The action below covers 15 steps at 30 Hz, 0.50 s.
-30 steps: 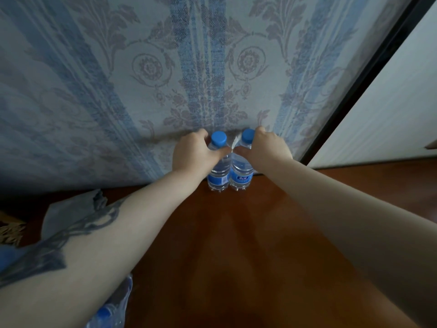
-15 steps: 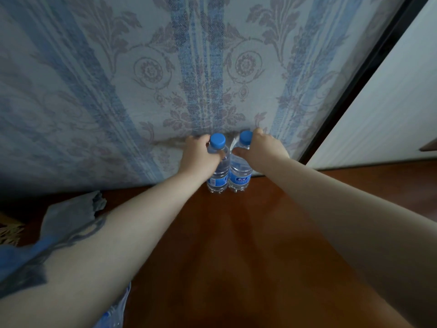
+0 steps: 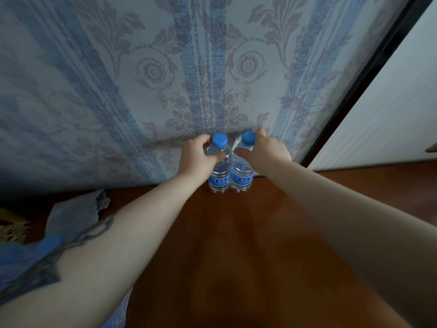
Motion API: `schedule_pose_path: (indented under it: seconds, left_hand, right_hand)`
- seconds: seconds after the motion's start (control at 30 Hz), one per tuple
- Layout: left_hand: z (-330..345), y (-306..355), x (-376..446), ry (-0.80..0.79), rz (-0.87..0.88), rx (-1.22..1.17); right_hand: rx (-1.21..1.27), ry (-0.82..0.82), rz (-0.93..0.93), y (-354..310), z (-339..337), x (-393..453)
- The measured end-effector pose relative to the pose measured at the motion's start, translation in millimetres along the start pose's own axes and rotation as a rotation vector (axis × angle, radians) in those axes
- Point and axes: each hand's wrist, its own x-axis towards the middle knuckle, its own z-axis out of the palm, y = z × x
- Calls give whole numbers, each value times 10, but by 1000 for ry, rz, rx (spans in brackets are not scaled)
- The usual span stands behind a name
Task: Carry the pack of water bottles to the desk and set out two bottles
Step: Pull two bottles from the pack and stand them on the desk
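1. Both bottles stand touching on the counter (image 3: 236, 245), against the wallpapered wall (image 3: 118, 79).
2. Left hand (image 3: 197, 157) wraps the left bottle (image 3: 220, 166); right hand (image 3: 266, 155) wraps the right bottle (image 3: 242, 171).
3. A careless release could topple one into its neighbour.

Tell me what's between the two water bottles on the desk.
Nothing: in the head view the left bottle and right bottle stand side by side, apparently touching.

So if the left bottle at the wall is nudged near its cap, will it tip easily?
Probably, somewhat: the left bottle is tall on a narrow base. It looks full, so likely heavy and steadier. The right bottle stands beside it and may block a sideways fall.
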Motion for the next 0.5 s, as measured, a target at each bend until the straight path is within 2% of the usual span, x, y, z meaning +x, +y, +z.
schedule_pose_path:
  seconds: [0.23,0.5]
  left_hand:
    - [33,-62,-66,37,56,93]
    - [63,-81,-125,62,56,58]
  right_hand:
    - [60,-96,-8,40,78,-14]
    - [89,-128,-22,70,82,26]
